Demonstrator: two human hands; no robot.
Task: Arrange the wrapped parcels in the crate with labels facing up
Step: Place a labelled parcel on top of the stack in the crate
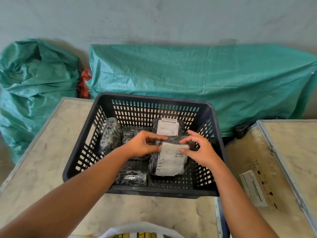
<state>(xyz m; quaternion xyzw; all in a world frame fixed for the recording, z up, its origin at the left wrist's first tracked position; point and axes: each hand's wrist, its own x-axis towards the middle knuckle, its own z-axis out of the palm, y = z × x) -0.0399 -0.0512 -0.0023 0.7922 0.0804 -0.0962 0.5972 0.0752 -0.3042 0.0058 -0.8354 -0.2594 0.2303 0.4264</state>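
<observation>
Crate (pixel 215 134): dark slotted plastic, rigid, standing on a wooden case (pixel 42 152).
Held parcel (pixel 169 160): inside the crate, front right, label up — film-wrapped, probably light, slightly soft and slick; best gripped by its edges.
Far parcel (pixel 167 127): back right, white label up with barcode and code square, print too small to read.
Left hand (pixel 140 146): fingers pinching the held parcel's top-left corner.
Right hand (pixel 199 148): fingers curled — pinching the top-right corner.
Held parcel's label: blurred, unreadable.
</observation>
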